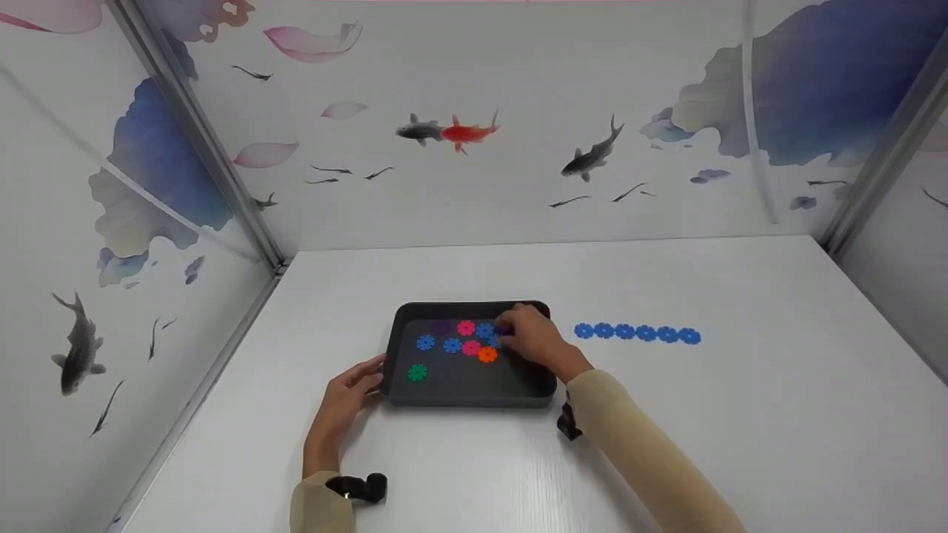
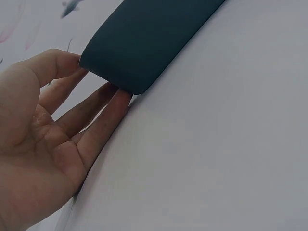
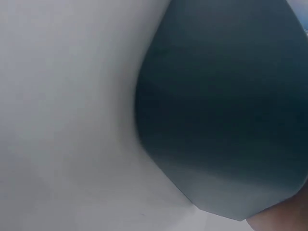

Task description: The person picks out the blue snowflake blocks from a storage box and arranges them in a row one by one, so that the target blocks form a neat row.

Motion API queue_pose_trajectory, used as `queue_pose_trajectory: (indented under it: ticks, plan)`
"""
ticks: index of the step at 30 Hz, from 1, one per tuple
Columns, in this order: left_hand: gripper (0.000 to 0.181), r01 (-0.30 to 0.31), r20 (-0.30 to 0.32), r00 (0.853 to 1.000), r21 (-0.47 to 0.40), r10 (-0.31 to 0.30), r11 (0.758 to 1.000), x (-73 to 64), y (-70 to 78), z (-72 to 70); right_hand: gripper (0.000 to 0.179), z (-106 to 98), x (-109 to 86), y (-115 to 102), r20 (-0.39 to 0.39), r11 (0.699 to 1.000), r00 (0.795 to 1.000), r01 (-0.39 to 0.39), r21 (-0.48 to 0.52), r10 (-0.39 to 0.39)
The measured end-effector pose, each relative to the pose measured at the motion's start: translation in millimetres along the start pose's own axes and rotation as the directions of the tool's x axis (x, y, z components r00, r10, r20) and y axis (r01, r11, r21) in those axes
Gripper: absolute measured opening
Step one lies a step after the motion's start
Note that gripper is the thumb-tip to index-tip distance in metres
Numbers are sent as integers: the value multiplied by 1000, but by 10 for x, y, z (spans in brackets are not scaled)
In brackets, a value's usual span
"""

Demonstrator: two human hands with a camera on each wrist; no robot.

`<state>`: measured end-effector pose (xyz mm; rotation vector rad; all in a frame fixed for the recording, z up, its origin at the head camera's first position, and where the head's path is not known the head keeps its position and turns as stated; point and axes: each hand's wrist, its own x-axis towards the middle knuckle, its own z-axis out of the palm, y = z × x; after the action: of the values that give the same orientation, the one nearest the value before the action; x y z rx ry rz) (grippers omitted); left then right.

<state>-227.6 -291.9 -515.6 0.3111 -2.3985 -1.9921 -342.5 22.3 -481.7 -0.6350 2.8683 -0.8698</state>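
Observation:
A dark grey tray (image 1: pixel 470 401) holds several flower-shaped plastic discs. Among them are a green disc (image 1: pixel 418 372), an orange disc (image 1: pixel 487 354), two pink discs and several blue ones, such as the blue disc (image 1: pixel 425 342). My left hand (image 1: pixel 354 389) touches the tray's left end, its fingertips against the outer wall in the left wrist view. Reaching over the tray's right side, my right hand (image 1: pixel 535 334) has its bent fingertips down at a partly covered blue disc (image 1: pixel 494 341) and a dark purple one. I cannot tell whether they pinch a disc.
To the right of the tray, several blue discs lie in a row (image 1: pixel 646 333) on the white table (image 1: pixel 740 414). White panels (image 1: pixel 474 200) printed with fish and petals rise along the table's back and sides.

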Motion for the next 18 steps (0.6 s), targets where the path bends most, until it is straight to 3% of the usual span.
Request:
queue_pose_trajectory:
  ticks: [5, 18]
  plan:
    - [38, -7, 2, 1000, 4, 7, 1000, 1, -1, 5, 28, 33, 3, 3, -7, 997, 1000, -15, -72, 14]
    - [37, -2, -5, 1000, 2, 2, 1000, -12, 9, 3, 31, 58, 20, 13, 17, 994, 1000, -12, -107, 14]
